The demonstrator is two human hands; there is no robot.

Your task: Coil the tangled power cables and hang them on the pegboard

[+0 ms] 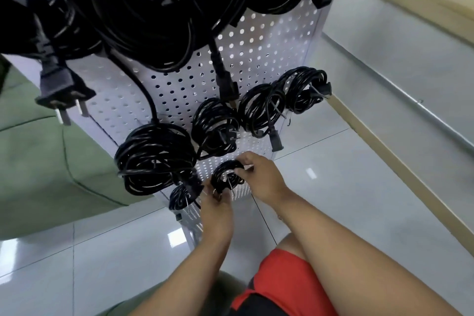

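Observation:
A small black coiled cable (227,176) is held against the bottom of the white pegboard (256,46), over a thin metal hook. My right hand (264,177) grips the coil's top right edge. My left hand (216,210) pinches its lower left edge from below. Several other black coils hang on the board: a large one (156,156) at lower left, one (215,128) in the middle, two (282,100) at right, and a tiny one (180,197) beside my left hand. Bigger bundles crowd the top.
A plug (61,90) dangles at left and a connector (225,84) hangs mid-board. A green sofa (38,161) stands left of the board. Glossy grey floor tiles (359,187) lie below, with a wooden skirting (384,156) at right. My knee in red shorts (279,277) is underneath.

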